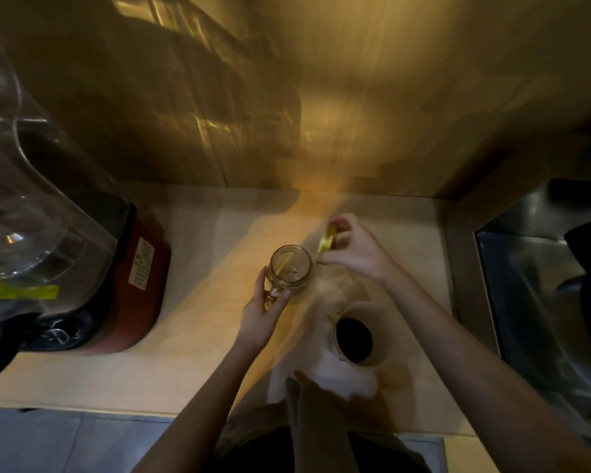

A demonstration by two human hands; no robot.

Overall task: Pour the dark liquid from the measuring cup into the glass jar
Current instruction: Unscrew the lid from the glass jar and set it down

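A clear glass jar (290, 266) with a side handle stands open and upright on the pale wooden counter (202, 254). My left hand (261, 310) grips its handle from the near side. Just right of the jar, my right hand (352, 249) holds the gold lid (327, 237) tilted on edge, clear of the jar's mouth. Nearer to me, the measuring cup (355, 336) sits on the counter with dark liquid inside, its spout toward the jar.
A blender with a clear jug (21, 206) on a red base (140, 285) fills the left. A steel sink (543, 295) lies beyond the counter's right edge. A wooden wall (321, 97) rises behind. A pale cloth (321, 380) lies near the front edge.
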